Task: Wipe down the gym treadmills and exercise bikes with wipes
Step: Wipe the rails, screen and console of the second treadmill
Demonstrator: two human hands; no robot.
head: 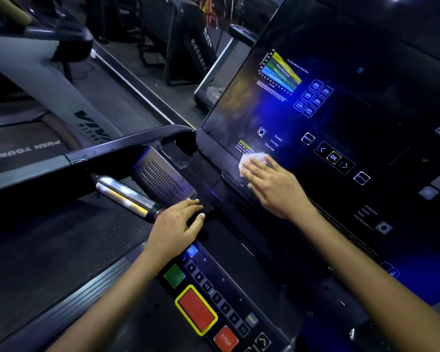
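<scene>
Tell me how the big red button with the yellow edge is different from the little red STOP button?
The big red button is larger than the STOP button. The big one has a yellow border and no word on it; the STOP button has no border and reads STOP. The big one sits nearer the green button. Both are red and lie on the treadmill console, untouched by either hand.

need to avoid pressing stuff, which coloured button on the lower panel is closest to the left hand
The green button, just below the left hand. The red one with the yellow border and the STOP button lie farther down.
</scene>
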